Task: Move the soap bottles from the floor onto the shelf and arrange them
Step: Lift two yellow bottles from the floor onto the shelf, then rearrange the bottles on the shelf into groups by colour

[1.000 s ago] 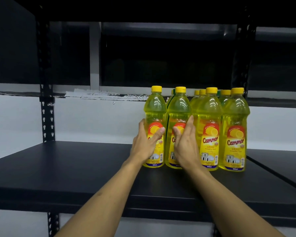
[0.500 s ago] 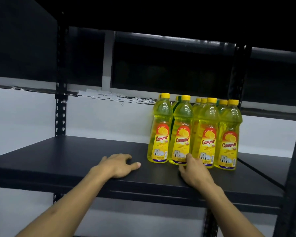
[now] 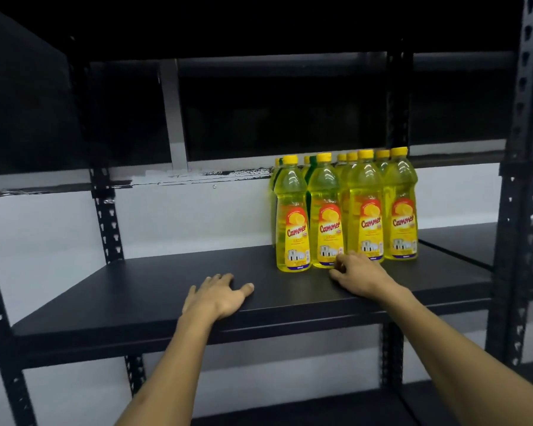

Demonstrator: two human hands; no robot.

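Fingers of the left hand lie spread and flat on the black shelf board, holding nothing. To its right, the right hand rests on the same board with loosely curled fingers, its fingertips at the base of the front-row soap bottles; whether they touch a bottle is unclear. These yellow "Cammer" bottles stand upright, packed together in rows toward the shelf's right end.
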